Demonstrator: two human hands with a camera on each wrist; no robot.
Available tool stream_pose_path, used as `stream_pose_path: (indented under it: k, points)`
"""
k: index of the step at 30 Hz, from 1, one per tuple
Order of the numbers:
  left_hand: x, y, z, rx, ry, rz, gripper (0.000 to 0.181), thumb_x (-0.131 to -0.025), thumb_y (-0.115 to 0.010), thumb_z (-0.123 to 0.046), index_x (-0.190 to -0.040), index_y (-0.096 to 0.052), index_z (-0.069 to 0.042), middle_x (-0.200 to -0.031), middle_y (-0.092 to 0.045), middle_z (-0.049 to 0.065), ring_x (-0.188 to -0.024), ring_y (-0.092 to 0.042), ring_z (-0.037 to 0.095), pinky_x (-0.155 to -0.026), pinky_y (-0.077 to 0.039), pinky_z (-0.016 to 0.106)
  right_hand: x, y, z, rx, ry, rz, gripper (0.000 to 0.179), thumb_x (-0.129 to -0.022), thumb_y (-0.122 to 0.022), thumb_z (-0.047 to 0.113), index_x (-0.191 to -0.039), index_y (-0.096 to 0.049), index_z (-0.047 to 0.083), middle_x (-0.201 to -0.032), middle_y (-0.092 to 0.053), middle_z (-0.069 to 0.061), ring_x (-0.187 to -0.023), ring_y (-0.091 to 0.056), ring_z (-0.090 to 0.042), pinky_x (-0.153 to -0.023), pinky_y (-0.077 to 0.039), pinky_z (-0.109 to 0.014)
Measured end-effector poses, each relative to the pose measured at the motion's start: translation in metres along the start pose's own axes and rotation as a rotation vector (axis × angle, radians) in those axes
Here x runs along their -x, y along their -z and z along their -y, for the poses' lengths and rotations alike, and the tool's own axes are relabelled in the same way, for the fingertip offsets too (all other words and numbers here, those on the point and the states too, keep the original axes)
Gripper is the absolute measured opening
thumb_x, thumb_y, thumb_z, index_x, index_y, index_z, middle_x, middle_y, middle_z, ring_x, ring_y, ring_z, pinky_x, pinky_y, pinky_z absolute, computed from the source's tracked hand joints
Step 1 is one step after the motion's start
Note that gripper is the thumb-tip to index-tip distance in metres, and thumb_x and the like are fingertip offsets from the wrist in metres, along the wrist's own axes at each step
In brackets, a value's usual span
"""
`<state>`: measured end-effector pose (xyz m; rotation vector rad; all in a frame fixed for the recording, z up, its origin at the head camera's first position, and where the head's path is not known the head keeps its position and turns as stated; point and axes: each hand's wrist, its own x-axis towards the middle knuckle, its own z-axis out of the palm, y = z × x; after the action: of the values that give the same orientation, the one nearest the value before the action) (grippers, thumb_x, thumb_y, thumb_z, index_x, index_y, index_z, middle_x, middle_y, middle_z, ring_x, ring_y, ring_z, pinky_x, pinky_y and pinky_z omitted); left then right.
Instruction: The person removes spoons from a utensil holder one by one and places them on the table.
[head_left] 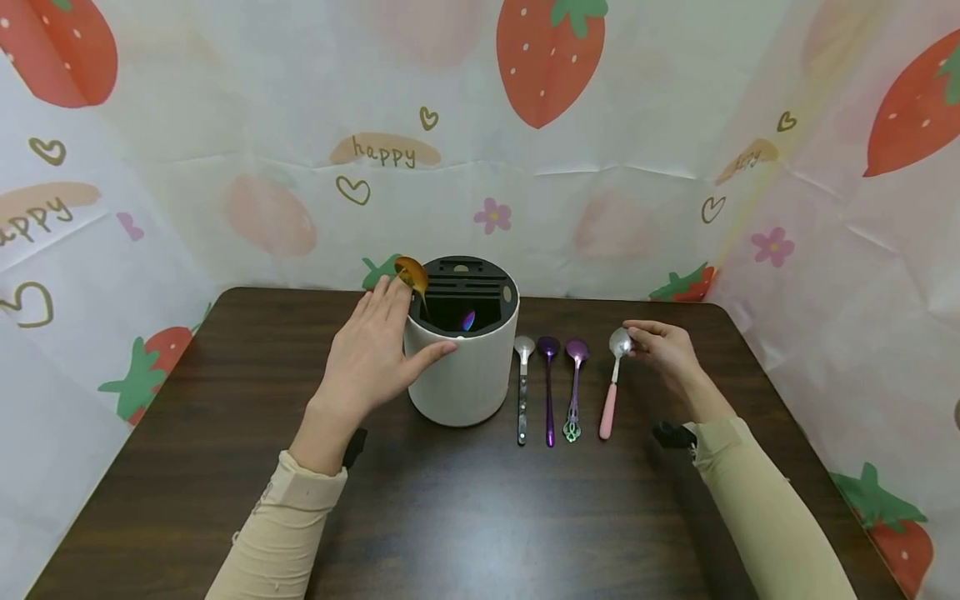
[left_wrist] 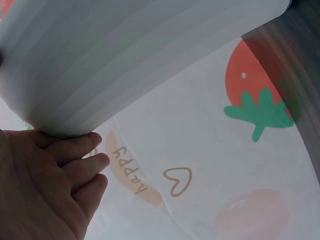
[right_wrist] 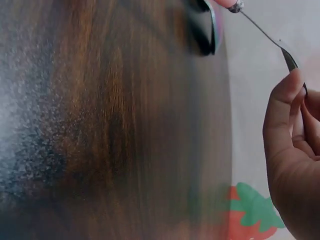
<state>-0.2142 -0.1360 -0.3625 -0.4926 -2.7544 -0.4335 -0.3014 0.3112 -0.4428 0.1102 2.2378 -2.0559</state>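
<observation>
My left hand (head_left: 372, 350) wraps the side of the white utensil holder (head_left: 461, 375), thumb curled across its front and fingers round the back, apparently to steady it on the dark wooden table (head_left: 225, 433). My right hand (head_left: 663, 346) pinches the bowl end of the pink-handled spoon (head_left: 611, 385), fingertips closed on the metal while the handle lies flat on the tabletop, pointing toward me; the right wrist view shows the thin steel neck (right_wrist: 270, 37) running up from my thumb.

The holder is a smooth matte cylinder with a black slotted top (head_left: 467, 287); a gold spoon (head_left: 412, 273) stands in it at the rim by my fingers, and something iridescent (head_left: 468, 320) glints inside the open slot. Just right of the holder, three more spoons lie parallel and close together, bowls away from me, laid out as if for easy picking: a silver spoon with a dark handle (head_left: 522, 387), a glossy purple spoon (head_left: 549, 387) and a violet spoon with an ornate openwork handle (head_left: 574, 387). A crinkled strawberry-print backdrop (head_left: 547, 58) encloses the table on three sides.
</observation>
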Motion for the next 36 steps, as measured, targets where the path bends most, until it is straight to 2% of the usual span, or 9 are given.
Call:
stream_pose_path:
  k: [8,14,18,25,36]
  points:
    - [0.001,0.0,0.001,-0.003,0.001,0.0,0.108,-0.094,-0.053,-0.077,-0.159,-0.033,0.006,-0.165,-0.033,0.024,-0.158,-0.021,0.036,-0.129,-0.018,0.049,-0.015,-0.005,-0.011,0.039,-0.03,0.035,0.048,-0.107,-0.057,0.008,-0.145,-0.046,-0.02,-0.095,-0.069,0.01,-0.082,-0.064,-0.003,-0.074,-0.059,-0.02]
    - [0.0,0.0,0.001,-0.006,-0.006,-0.007,0.107,-0.094,-0.052,-0.078,-0.159,-0.033,0.006,-0.165,-0.033,0.024,-0.158,-0.021,0.036,-0.13,-0.017,0.048,-0.022,-0.009,-0.022,0.051,-0.051,0.031,0.045,-0.107,-0.056,0.006,-0.142,-0.047,-0.021,-0.093,-0.068,0.008,-0.078,-0.063,-0.002,-0.071,-0.058,-0.019]
    - [0.0,0.001,0.001,-0.009,-0.001,-0.003,0.107,-0.094,-0.053,-0.077,-0.158,-0.034,0.006,-0.165,-0.033,0.024,-0.158,-0.021,0.036,-0.13,-0.017,0.047,-0.025,-0.011,-0.027,0.059,-0.073,0.037,0.044,-0.108,-0.055,0.006,-0.142,-0.047,-0.021,-0.099,-0.067,0.005,-0.079,-0.064,-0.002,-0.073,-0.058,-0.019]
    - [0.001,0.0,0.0,-0.007,0.006,0.012,0.108,-0.093,-0.052,-0.078,-0.159,-0.033,0.006,-0.165,-0.033,0.025,-0.158,-0.021,0.036,-0.129,-0.018,0.049,-0.025,-0.014,-0.035,0.153,-0.093,0.027,0.044,-0.108,-0.056,0.009,-0.143,-0.051,-0.017,-0.115,-0.066,-0.007,-0.081,-0.065,-0.001,-0.077,-0.06,-0.019]
    - [0.001,0.0,0.001,-0.015,-0.004,-0.015,0.107,-0.094,-0.052,-0.078,-0.158,-0.035,0.005,-0.164,-0.034,0.024,-0.157,-0.023,0.036,-0.129,-0.02,0.049,-0.029,-0.015,-0.038,0.257,-0.072,0.011,0.04,-0.106,-0.061,0.009,-0.136,-0.057,-0.017,-0.087,-0.069,0.002,-0.072,-0.065,-0.004,-0.069,-0.059,-0.02]
